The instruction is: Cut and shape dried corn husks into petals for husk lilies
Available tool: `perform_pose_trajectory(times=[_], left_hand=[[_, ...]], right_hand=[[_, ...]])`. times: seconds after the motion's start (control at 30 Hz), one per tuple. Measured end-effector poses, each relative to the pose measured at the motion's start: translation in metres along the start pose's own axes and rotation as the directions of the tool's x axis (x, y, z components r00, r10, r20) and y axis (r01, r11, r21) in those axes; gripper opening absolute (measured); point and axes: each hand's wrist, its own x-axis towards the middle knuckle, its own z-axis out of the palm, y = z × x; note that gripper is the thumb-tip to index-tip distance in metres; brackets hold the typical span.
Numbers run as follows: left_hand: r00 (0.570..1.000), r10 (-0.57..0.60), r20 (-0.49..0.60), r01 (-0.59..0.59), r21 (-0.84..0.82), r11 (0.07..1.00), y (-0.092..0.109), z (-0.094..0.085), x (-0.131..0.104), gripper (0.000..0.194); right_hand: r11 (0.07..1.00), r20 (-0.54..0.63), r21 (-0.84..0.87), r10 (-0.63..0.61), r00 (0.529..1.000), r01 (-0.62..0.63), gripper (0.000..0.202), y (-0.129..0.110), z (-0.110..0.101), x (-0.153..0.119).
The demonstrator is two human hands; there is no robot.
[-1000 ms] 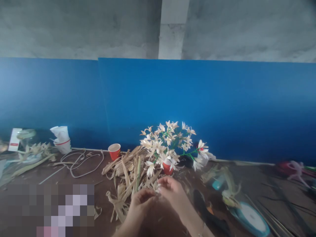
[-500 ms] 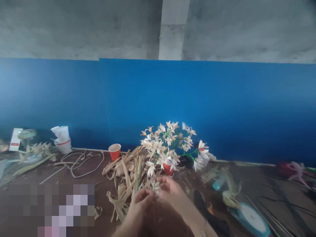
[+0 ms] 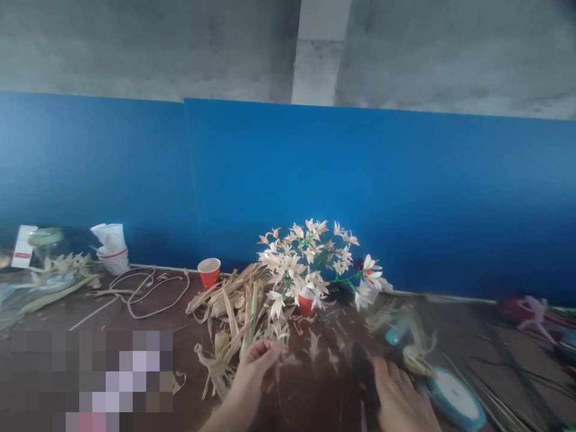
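Note:
My left hand (image 3: pixel 257 373) is closed in a pinch below a small pale flower (image 3: pixel 279 331) with pointed husk-like petals. A fine strand hangs beneath its fingertips. Off to the right, my right hand (image 3: pixel 400 393) reaches low over the table beside a long dark object (image 3: pixel 363 367), covering part of it. Its fingers are blurred, and I cannot tell whether they grip that object. Several loose pale flowers (image 3: pixel 314 348) lie between the hands. Behind them, a bunch of cream flowers on green stems (image 3: pixel 310 258) stands in a red cup (image 3: pixel 306 305).
Dry corn husks (image 3: pixel 240 306) are heaped behind my left hand. An orange-red paper cup (image 3: pixel 209 275) and a looped white cord (image 3: pixel 148 297) sit farther left. At right lie a blue-rimmed white disc (image 3: pixel 459 393) and thin rods (image 3: pixel 490 399). A blue partition (image 3: pixel 288 174) borders the table's back.
My right hand has left the flower and moved right, down to the dark object. My left hand stays near the same spot with the flower. Loose flowers behind the right hand are now uncovered.

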Motion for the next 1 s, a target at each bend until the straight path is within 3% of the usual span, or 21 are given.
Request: perform_pose_trajectory(times=[0.13, 0.23, 0.3, 0.4, 0.47, 0.57, 0.6, 0.73, 1.0], left_hand=[[1.0, 0.014, -0.017, -0.014, -0.007, 1.0, 0.0, 0.0, 0.0, 0.038], [1.0, 0.024, -0.01, -0.024, 0.006, 1.0, 0.0, 0.0, 0.0, 0.037], [1.0, 0.023, -0.013, -0.023, 0.016, 1.0, 0.0, -0.001, 0.0, 0.036], [0.999, 0.006, -0.034, -0.006, 0.005, 1.0, 0.0, 0.0, 0.0, 0.036], [0.999, -0.006, -0.046, 0.005, -0.015, 1.0, 0.0, 0.001, 0.0, 0.038], [0.999, -0.013, -0.051, 0.01, -0.051, 0.999, 0.0, 0.003, 0.001, 0.04], [0.999, -0.015, -0.05, 0.012, -0.065, 0.998, 0.001, 0.004, 0.001, 0.04], [0.999, -0.028, -0.045, 0.022, -0.111, 0.994, 0.004, 0.008, -0.001, 0.038], [0.998, -0.025, -0.056, 0.019, -0.102, 0.995, 0.003, 0.011, -0.001, 0.038]], right_hand=[[1.0, -0.002, 0.016, 0.007, 1.0, -0.007, 0.043, 0.003, 0.016, -0.001], [0.994, 0.024, 0.101, 0.039, 0.999, -0.041, 0.032, 0.012, 0.009, 0.007], [0.977, -0.05, 0.213, 0.028, 0.998, -0.017, 0.032, 0.015, 0.001, 0.01], [0.898, -0.182, 0.424, -0.048, 0.982, 0.122, 0.033, 0.0, -0.014, 0.012], [0.822, -0.192, 0.513, -0.172, 0.966, 0.249, 0.018, -0.021, -0.023, 0.012], [0.652, -0.33, 0.562, -0.386, 0.861, 0.508, 0.009, -0.055, -0.032, 0.013], [0.623, -0.355, 0.574, -0.396, 0.847, 0.532, 0.01, -0.064, -0.034, 0.013], [0.585, -0.374, 0.634, -0.34, 0.863, 0.505, 0.01, -0.087, -0.041, 0.013], [0.567, -0.374, 0.679, -0.28, 0.884, 0.467, 0.01, -0.094, -0.036, 0.014]])
